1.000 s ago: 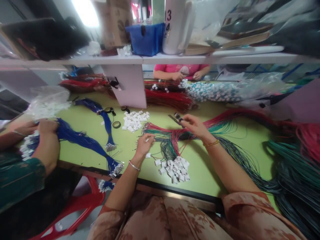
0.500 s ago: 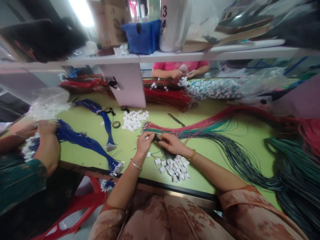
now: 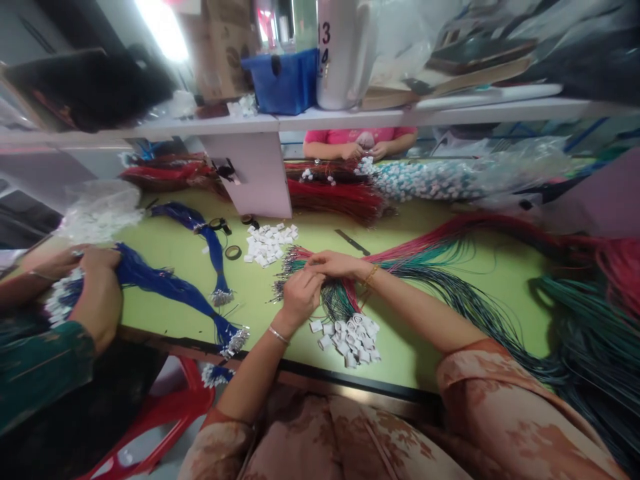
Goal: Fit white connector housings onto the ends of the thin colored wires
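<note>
Wires (image 3: 425, 241) in red, green and black lie along the surface (image 3: 407, 357), partly beneath the left hand (image 3: 301, 293) and right hand (image 3: 339, 264), which come together at the fingers, though I cannot tell what they hold, with white connectors (image 3: 355, 337) heaped nearby and a dark blade (image 3: 352, 241) beyond.

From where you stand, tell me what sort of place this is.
Probably a wiring workshop: long red wires and a pile of small white pieces lie on a green workbench, with a person in pink on its far side.
</note>
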A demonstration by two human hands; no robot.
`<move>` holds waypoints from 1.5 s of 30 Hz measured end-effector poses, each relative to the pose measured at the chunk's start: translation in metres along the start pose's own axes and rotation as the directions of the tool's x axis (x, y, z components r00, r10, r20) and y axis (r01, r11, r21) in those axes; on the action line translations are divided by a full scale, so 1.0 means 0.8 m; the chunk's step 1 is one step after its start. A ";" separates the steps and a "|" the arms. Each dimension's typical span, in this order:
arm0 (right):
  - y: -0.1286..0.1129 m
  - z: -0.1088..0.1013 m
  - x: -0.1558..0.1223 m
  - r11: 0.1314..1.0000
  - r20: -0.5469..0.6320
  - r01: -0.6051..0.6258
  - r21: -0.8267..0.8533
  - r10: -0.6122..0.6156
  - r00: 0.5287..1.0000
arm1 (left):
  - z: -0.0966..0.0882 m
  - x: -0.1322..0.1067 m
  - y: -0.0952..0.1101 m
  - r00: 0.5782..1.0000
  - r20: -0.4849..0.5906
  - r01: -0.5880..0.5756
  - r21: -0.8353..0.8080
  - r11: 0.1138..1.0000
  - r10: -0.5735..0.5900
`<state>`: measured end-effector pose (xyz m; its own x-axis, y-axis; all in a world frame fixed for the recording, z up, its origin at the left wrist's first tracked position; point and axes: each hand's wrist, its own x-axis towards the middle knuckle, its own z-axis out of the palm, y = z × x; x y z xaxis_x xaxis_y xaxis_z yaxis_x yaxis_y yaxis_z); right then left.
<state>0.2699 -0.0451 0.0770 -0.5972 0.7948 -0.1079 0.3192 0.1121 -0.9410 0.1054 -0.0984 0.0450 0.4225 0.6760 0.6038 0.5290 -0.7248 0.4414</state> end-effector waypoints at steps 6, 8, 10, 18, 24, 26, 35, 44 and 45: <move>-0.013 0.026 0.007 0.895 -0.293 0.012 0.445 0.133 0.947 | 0.004 -0.006 0.007 0.910 -0.009 0.392 -0.301 0.869 -0.414; -0.019 0.031 0.001 0.880 -0.380 0.074 0.469 0.126 0.916 | 0.008 -0.006 0.007 0.851 0.008 0.486 -0.391 0.782 -0.525; -0.024 0.038 -0.010 0.901 -0.483 0.149 0.408 0.075 0.872 | 0.013 -0.004 0.005 0.813 0.054 0.537 -0.452 0.712 -0.579; -0.014 0.064 -0.059 0.937 -0.535 0.199 0.287 -0.015 0.845 | 0.000 -0.003 0.002 0.845 0.085 0.529 -0.273 0.803 -0.528; 0.011 0.058 -0.066 0.994 -0.434 -0.088 0.069 0.109 0.894 | -0.001 0.000 -0.002 0.800 0.241 0.599 -0.300 0.742 -0.549; 0.009 0.058 -0.067 0.996 -0.397 -0.082 -0.037 0.060 0.916 | 0.002 0.001 -0.009 0.750 0.330 0.660 -0.428 0.618 -0.573; 0.005 0.070 -0.058 0.982 -0.421 -0.171 0.083 0.191 0.887 | 0.012 -0.001 -0.005 0.814 0.194 0.567 -0.473 0.675 -0.548; -0.009 0.078 -0.081 0.966 -0.393 -0.102 -0.237 0.000 0.919 | 0.035 -0.003 -0.011 0.696 0.323 0.669 -0.616 0.416 -0.641; -0.021 0.086 -0.091 0.977 -0.198 0.000 -0.213 -0.043 0.979 | 0.036 -0.001 -0.012 0.709 0.293 0.658 -0.601 0.453 -0.641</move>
<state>0.2569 -0.1459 0.0783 -0.4532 0.8914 -0.0021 0.4689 0.2364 -0.8510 0.1209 -0.0880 0.0209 0.1761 0.9831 -0.0498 0.0749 0.0370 0.9965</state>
